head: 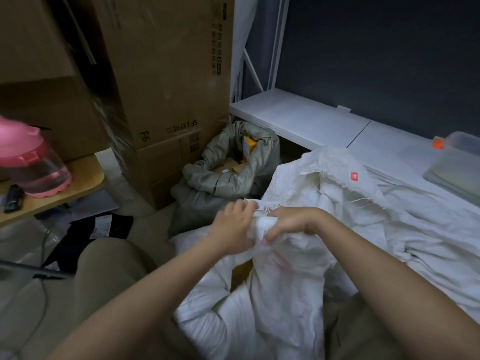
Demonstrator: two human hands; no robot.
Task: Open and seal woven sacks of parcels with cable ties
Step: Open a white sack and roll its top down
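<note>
Cardboard boxes (166, 74) stacked back left, one printed "SF EXPRESS". White shelf (298, 113) runs along the right, against a dark wall.

White woven sack (272, 294) stands on the floor between the person's knees, with its neck bunched at the top. More white sacks (415, 222) lie heaped just right of it, against the shelf.

Grey-green sack (228, 175) sits behind on the floor, beside the boxes. Its mouth is rolled open, with parcels inside, one of them yellow (249, 146).

Wooden tabletop (78, 183) far left carries a pink bottle (33, 162). Clear lidded container (457, 162) sits on the shelf at the right edge.

Left hand (231, 227) has its fingers (241, 206) curled over the top of the bunched neck. Right hand (288, 222) is wrapped round the same neck from the other side, clenched tight. The two hands are almost touching.

Small red label (354, 176) on the heaped sacks.
</note>
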